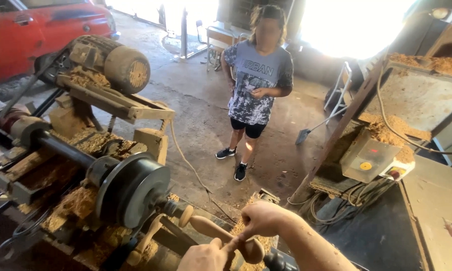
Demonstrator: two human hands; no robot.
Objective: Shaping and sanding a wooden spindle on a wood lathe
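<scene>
At the bottom centre of the frame, a smooth, pale turned wooden piece [218, 232] with rounded bulbs sat mounted on the lathe [130, 188], beside its dark metal pulley wheel. The right hand [261, 218] was clenched over the piece's thick end; the left hand [206, 256] seemed to pinch it from below, though the frame edge cut it off. Coarse sawdust [78, 200] coated the bench. A person [258, 85] stood on the concrete floor, upper centre.

Head view, close above lathe [130, 188], facing workshop floor
</scene>
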